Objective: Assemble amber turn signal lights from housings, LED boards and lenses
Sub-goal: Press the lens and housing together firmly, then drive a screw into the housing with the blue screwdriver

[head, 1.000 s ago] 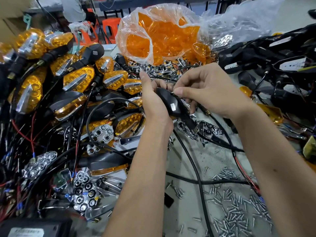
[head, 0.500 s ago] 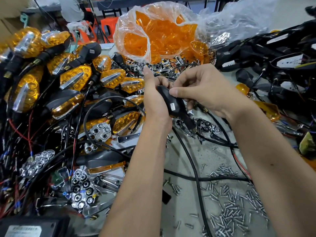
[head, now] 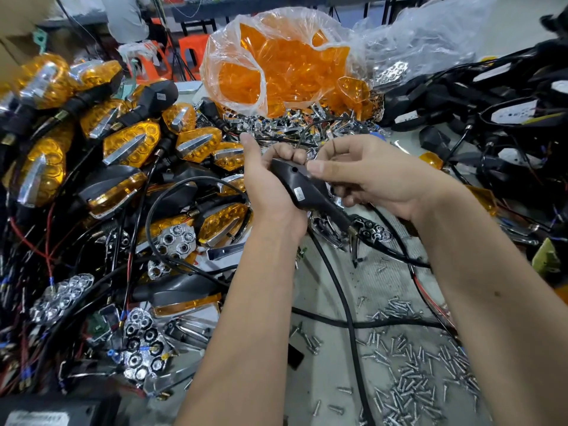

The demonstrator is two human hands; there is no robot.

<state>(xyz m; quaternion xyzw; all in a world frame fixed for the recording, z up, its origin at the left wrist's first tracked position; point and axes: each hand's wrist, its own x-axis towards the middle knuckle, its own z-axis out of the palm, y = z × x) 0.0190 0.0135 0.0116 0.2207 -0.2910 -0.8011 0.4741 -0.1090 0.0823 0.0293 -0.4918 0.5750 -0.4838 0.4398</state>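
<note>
A black turn signal housing (head: 302, 187) with a small white label and a threaded stem is held above the table's middle, back side up. My left hand (head: 270, 182) grips it from the left, fingers curled over its top edge. My right hand (head: 365, 176) holds it from the right, thumb pressed flat on the housing's back. A thin black wire (head: 307, 130) loops up from behind the fingers. What sits inside the housing is hidden.
Finished amber lights (head: 132, 142) pile up at left among black cables. A clear bag of amber lenses (head: 276, 72) stands behind. Chrome reflectors (head: 175, 241) and LED boards (head: 141, 342) lie front left. Loose screws (head: 408, 373) cover the table at front right. Black housings (head: 491, 103) heap at right.
The housing has turned slightly in my hands, showing more of its back and a small hole. My right thumb now lies flatter across it.
</note>
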